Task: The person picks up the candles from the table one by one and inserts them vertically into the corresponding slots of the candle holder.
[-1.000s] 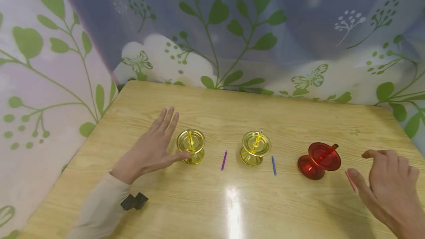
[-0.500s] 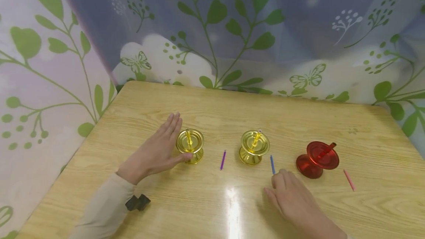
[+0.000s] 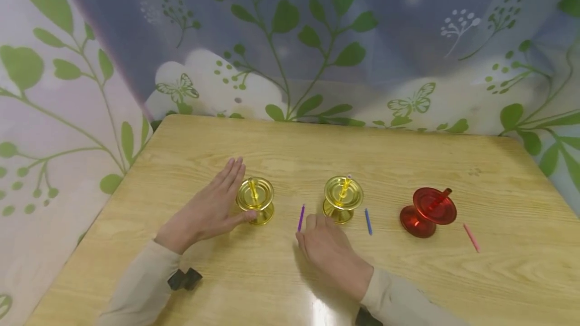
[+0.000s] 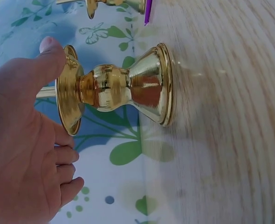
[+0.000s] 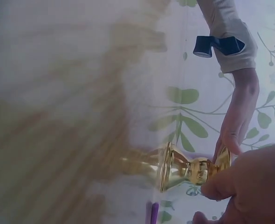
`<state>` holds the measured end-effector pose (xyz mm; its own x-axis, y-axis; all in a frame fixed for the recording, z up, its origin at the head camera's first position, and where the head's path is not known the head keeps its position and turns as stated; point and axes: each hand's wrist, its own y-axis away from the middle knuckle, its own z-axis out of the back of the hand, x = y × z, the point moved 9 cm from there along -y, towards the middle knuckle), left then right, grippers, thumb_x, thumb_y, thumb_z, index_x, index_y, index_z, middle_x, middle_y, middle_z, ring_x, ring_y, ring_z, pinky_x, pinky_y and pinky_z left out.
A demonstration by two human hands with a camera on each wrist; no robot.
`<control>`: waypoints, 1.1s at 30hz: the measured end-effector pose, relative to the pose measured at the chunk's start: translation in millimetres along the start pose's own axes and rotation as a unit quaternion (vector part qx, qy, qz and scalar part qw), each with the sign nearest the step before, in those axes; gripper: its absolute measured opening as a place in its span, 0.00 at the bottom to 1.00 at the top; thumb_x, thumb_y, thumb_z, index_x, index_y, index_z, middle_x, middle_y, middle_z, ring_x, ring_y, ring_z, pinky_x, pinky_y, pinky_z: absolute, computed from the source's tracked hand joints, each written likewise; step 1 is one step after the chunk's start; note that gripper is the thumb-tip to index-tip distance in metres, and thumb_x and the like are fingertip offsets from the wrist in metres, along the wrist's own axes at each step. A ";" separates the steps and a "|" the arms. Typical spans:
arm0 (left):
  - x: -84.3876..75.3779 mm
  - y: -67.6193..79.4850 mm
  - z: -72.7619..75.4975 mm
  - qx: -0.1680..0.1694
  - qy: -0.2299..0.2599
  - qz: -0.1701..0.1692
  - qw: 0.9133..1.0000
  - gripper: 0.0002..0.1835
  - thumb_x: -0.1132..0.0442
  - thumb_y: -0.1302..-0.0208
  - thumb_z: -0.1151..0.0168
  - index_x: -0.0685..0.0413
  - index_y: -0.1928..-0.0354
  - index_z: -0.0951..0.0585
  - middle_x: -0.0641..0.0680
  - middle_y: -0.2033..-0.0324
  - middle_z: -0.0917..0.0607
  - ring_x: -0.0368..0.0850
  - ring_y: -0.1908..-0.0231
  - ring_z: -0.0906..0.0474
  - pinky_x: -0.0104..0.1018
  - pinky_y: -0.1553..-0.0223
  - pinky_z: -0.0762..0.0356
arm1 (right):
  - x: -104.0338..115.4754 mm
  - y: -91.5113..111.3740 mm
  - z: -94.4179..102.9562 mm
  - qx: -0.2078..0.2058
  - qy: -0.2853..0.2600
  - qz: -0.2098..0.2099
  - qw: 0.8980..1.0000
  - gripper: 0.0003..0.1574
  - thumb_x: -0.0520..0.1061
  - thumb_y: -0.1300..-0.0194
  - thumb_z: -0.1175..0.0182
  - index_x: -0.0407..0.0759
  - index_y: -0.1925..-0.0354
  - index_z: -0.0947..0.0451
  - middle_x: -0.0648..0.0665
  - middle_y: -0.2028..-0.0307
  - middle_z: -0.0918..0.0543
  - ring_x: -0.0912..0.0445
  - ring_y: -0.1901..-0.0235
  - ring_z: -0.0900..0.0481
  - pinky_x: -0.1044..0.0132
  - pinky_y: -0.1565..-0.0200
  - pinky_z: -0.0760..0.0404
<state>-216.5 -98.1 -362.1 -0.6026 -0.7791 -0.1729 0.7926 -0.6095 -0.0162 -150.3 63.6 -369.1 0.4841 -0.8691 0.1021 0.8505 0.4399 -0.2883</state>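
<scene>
My left hand (image 3: pixel 210 208) is beside the left gold candle holder (image 3: pixel 255 195), its fingers straight and its thumb in front of the dish. In the left wrist view the thumb (image 4: pixel 51 53) overlaps the dish rim; I cannot tell whether it touches. My right hand (image 3: pixel 331 250) is low over the table with bent fingers, by the near end of a thin purple candle (image 3: pixel 301 218). The right wrist view shows that purple candle (image 5: pixel 154 213) apart from the thumb (image 5: pixel 216 186). A second gold candle holder (image 3: pixel 343 197) stands just beyond the right hand.
Right of the middle holder lies a blue candle (image 3: pixel 368 222). Farther right are a red candle holder (image 3: pixel 426 213), seen with its dish leaning right of its base, and a pink candle (image 3: pixel 472 238). The wooden table (image 3: pixel 217 140) meets a leaf-patterned wall covering (image 3: pixel 272 64) at the back.
My right hand has swept left from beside the pink candle, past the blue one, to the purple candle. The pink candle came into full view. My left hand moved slightly closer to its holder.
</scene>
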 end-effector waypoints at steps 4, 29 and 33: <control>-0.6 0.1 -1.0 -0.001 0.004 -0.001 1.000 0.54 0.33 0.34 0.51 0.72 0.27 0.58 0.67 0.26 0.61 0.59 0.26 0.69 0.50 0.28 0.58 | 3.4 -11.8 -5.4 0.006 0.020 -0.025 0.999 0.18 0.44 0.35 0.39 0.32 0.72 0.33 0.43 0.80 0.34 0.53 0.80 0.34 0.65 0.81 0.30; -7.7 -5.1 -4.8 0.003 0.028 0.006 1.000 0.54 0.35 0.33 0.48 0.72 0.27 0.57 0.66 0.26 0.62 0.59 0.26 0.67 0.55 0.29 0.54 | -24.1 -27.7 -43.7 0.152 0.037 -0.192 0.969 0.14 0.41 0.32 0.46 0.34 0.72 0.33 0.40 0.77 0.30 0.51 0.77 0.27 0.63 0.80 0.23; -6.0 -1.7 -4.0 0.005 0.033 0.021 0.999 0.54 0.34 0.34 0.49 0.71 0.27 0.58 0.66 0.26 0.62 0.60 0.26 0.67 0.57 0.30 0.52 | -23.9 -29.0 -46.8 0.162 0.047 -0.195 0.966 0.07 0.36 0.38 0.47 0.34 0.71 0.33 0.40 0.76 0.28 0.52 0.76 0.27 0.64 0.78 0.22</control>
<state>-213.8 -91.8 -365.0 -0.5612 -0.7925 -0.2387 0.8157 -0.5785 0.0031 -196.2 61.0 -407.6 0.1068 -0.9929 0.0516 0.9915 0.1102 0.0688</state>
